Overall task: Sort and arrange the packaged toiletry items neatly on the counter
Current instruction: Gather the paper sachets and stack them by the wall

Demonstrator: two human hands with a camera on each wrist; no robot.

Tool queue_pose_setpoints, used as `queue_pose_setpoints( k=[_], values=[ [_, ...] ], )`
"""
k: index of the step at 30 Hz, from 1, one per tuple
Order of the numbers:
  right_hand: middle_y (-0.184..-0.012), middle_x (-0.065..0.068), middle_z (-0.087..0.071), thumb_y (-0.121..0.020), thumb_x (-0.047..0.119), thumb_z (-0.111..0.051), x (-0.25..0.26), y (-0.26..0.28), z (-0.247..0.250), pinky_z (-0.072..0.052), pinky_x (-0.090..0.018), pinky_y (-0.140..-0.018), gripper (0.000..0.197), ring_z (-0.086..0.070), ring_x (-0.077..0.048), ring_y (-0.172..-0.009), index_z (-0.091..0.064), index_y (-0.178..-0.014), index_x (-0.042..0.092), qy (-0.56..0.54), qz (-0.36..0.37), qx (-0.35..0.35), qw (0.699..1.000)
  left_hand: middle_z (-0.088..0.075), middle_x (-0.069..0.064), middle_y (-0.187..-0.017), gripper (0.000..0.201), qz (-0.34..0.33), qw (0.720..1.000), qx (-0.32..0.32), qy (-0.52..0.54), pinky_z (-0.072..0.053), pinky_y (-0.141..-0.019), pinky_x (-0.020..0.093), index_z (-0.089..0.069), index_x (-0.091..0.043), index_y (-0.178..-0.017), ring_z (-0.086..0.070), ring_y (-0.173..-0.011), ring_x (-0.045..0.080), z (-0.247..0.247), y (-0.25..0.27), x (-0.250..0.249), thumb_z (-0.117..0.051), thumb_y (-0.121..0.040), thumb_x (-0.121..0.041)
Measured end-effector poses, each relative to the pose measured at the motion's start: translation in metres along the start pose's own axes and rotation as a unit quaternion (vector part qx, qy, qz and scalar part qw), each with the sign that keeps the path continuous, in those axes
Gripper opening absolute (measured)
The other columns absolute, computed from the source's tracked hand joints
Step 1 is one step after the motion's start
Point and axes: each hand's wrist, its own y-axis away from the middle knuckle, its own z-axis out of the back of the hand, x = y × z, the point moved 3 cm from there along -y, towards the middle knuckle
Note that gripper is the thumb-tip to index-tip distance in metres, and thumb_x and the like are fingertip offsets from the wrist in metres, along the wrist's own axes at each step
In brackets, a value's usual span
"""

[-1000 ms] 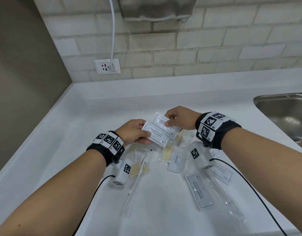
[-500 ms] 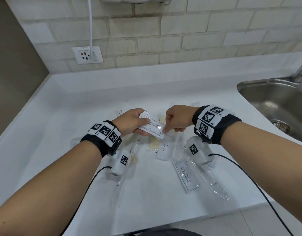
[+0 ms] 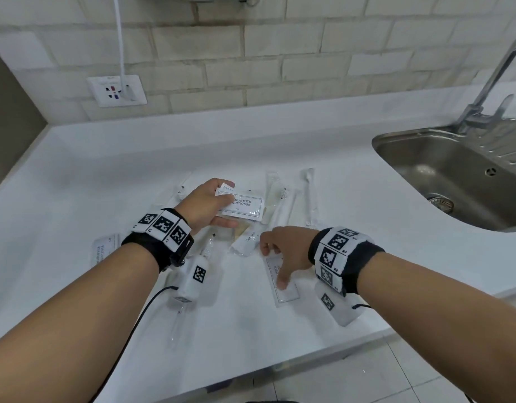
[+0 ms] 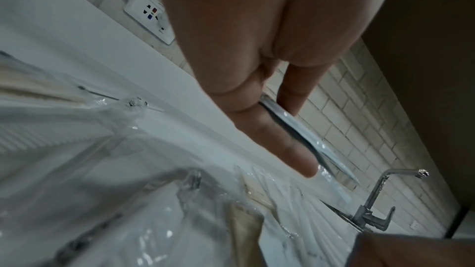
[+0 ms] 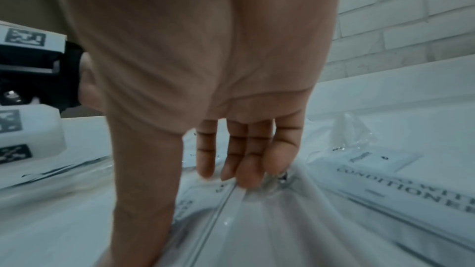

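My left hand (image 3: 226,199) pinches a small stack of white shampoo-with-conditioner sachets (image 3: 245,203) between thumb and fingers, lifted a little above the counter. In the left wrist view the sachets (image 4: 331,159) appear edge-on in that pinch. My right hand (image 3: 272,267) is lower and nearer, spread over another flat sachet (image 3: 287,290) lying on the white counter (image 3: 367,228). Its thumb rests on the label and its straight fingers (image 5: 246,159) touch the clear wrapping. A toothpaste packet (image 3: 246,242) lies between the two hands.
Wrapped toothbrushes (image 3: 309,196) lie beyond the hands, and one more sachet (image 3: 101,251) lies left of my left wrist. A steel sink (image 3: 454,175) with a tap (image 3: 489,82) is at the right. The counter's front edge (image 3: 251,370) is close.
My right hand has let go of the sachets held by both hands and dropped down and toward me onto a sachet on the counter. My left hand keeps the stack.
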Motion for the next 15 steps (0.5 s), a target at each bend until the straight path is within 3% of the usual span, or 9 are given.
queue_pose_setpoints(
  k=[2, 4, 7, 8, 10, 12, 15],
  values=[
    [-0.109, -0.001, -0.052, -0.062, 0.03, -0.088, -0.003, 0.001, 0.001, -0.051, -0.037, -0.084, 0.077, -0.055, -0.024, -0.096, -0.041, -0.121, 0.016, -0.025, -0.024, 0.001, 0.999, -0.057, 0.01, -0.116, 0.044, -0.014, 1.0, -0.006, 0.002, -0.063, -0.066, 0.038, -0.043, -0.025, -0.138, -0.068, -0.096, 0.027, 0.001, 0.002, 0.0, -0.049, -0.099, -0.006],
    [-0.103, 0.002, -0.046, -0.066, 0.033, -0.086, -0.003, 0.0, 0.004, -0.044, -0.031, -0.075, 0.073, -0.047, -0.019, -0.091, -0.04, -0.121, 0.015, -0.022, -0.034, 0.002, 0.999, -0.054, 0.01, -0.12, 0.049, -0.028, 1.0, -0.007, -0.001, -0.062, -0.065, 0.037, -0.042, -0.034, -0.141, -0.067, -0.1, 0.028, 0.003, 0.004, -0.002, -0.047, -0.099, -0.006],
    [-0.087, -0.001, -0.053, -0.076, 0.043, -0.076, 0.002, 0.002, 0.02, -0.036, -0.023, -0.059, 0.042, -0.049, -0.018, -0.077, -0.053, -0.088, 0.009, 0.009, -0.003, -0.043, 0.999, -0.053, 0.013, -0.128, 0.038, -0.027, 1.0, -0.015, -0.003, -0.062, -0.069, 0.038, -0.054, -0.021, -0.134, -0.065, -0.097, 0.026, 0.004, 0.005, -0.002, -0.044, -0.1, -0.006],
    [-0.08, 0.003, -0.053, -0.08, 0.044, -0.072, 0.002, 0.003, 0.029, -0.035, -0.021, -0.058, 0.035, -0.049, -0.013, -0.071, -0.054, -0.079, 0.014, -0.008, 0.01, -0.069, 0.998, -0.054, 0.015, -0.129, 0.034, -0.026, 0.999, -0.021, -0.002, -0.062, -0.07, 0.038, -0.059, -0.016, -0.128, -0.066, -0.094, 0.025, 0.004, 0.005, -0.002, -0.044, -0.1, -0.005],
    [-0.072, 0.009, -0.048, -0.086, 0.042, -0.066, 0.002, 0.009, 0.055, -0.039, -0.018, -0.062, 0.023, -0.046, -0.006, -0.064, -0.052, -0.08, 0.025, -0.099, 0.037, -0.121, 0.987, -0.056, 0.017, -0.122, 0.03, -0.029, 0.999, -0.036, -0.002, -0.062, -0.07, 0.035, -0.063, -0.012, -0.12, -0.066, -0.088, 0.023, 0.002, 0.005, -0.003, -0.044, -0.099, -0.004],
    [-0.078, -0.001, -0.062, -0.089, 0.037, -0.064, -0.003, 0.014, 0.081, -0.05, -0.026, -0.066, 0.024, -0.057, -0.013, -0.064, -0.057, -0.095, 0.015, -0.229, 0.049, -0.175, 0.956, -0.058, 0.013, -0.11, 0.028, -0.04, 0.998, -0.041, 0.006, -0.062, -0.071, 0.035, -0.067, -0.01, -0.115, -0.064, -0.089, 0.024, -0.005, 0.006, -0.007, -0.044, -0.099, -0.005],
    [-0.087, -0.021, -0.069, -0.095, 0.024, -0.059, -0.009, 0.017, 0.106, -0.056, -0.03, -0.061, 0.021, -0.06, -0.017, -0.057, -0.057, -0.092, 0.003, -0.334, 0.056, -0.234, 0.912, -0.069, 0.01, -0.11, 0.031, -0.04, 0.997, -0.006, 0.058, -0.06, -0.078, 0.044, -0.069, -0.009, -0.11, -0.068, -0.103, 0.028, -0.025, 0.009, -0.019, -0.047, -0.1, -0.027]
  ],
)
